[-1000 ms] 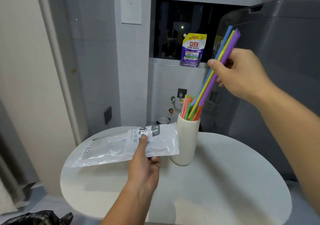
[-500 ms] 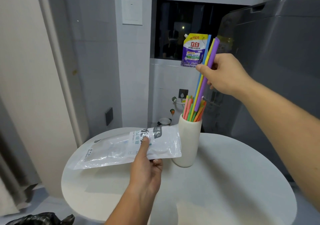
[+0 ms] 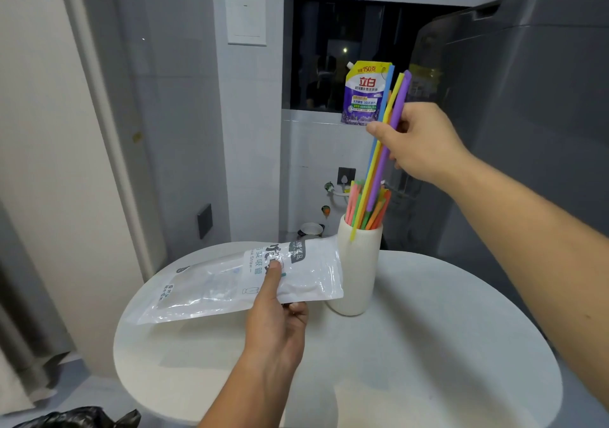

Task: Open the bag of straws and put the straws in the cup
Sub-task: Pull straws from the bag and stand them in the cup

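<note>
A tall white cup [image 3: 357,272] stands on the round white table [image 3: 428,345], with several coloured straws sticking out of it. My right hand [image 3: 418,141] grips a few long straws [image 3: 384,151], blue, yellow and purple, nearly upright above the cup. The yellow straw's lower tip lies in front of the cup's rim. My left hand [image 3: 276,322] holds the clear plastic straw bag [image 3: 227,282] flat just left of the cup, thumb on top. The bag looks empty.
A purple detergent pouch [image 3: 364,93] sits on the ledge behind the cup. A large grey appliance [image 3: 527,114] fills the right side. A wall stands close at the left, and a black bag [image 3: 75,417] lies on the floor.
My right hand has swung the held straws from a slant to nearly upright and lowered them toward the cup. The left hand and bag have hardly moved.
</note>
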Demonstrator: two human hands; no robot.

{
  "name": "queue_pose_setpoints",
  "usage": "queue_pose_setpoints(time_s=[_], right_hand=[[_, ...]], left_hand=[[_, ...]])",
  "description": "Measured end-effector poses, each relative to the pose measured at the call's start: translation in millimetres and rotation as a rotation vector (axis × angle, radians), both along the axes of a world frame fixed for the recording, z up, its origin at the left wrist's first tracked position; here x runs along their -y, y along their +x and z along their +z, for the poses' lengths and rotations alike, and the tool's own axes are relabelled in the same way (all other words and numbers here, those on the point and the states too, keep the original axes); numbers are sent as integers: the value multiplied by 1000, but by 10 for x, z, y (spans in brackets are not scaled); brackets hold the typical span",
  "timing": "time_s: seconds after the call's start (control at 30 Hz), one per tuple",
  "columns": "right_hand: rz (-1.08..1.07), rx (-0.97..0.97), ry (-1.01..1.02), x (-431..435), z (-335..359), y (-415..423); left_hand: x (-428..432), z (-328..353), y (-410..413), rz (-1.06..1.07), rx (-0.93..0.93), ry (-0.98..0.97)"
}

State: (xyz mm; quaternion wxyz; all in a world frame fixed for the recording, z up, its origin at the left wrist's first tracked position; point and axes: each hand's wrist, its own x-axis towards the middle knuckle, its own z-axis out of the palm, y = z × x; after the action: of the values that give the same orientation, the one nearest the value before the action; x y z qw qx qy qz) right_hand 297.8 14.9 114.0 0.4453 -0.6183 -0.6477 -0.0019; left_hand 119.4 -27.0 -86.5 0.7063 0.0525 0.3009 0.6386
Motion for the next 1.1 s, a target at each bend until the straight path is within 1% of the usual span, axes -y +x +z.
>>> queue_pose_setpoints(time_s=[0.1,0.33,0.53,0.87,1.1], right_hand=[[-6,-9,6,4,-34,5],[5,-19,109,45,146,35],[-16,-24,64,-16,119,75],[6,-24,-76,-99,-228,43],[19,-97,-68,-89,-288,49]], left_hand=[[-3,4,-5,5,0,-8],[2,9,5,0,-5,-11],[0,9,6,4,-16,-14],[3,9,29,9,-12,-11],[-3,9,38,11,-5,-19]])
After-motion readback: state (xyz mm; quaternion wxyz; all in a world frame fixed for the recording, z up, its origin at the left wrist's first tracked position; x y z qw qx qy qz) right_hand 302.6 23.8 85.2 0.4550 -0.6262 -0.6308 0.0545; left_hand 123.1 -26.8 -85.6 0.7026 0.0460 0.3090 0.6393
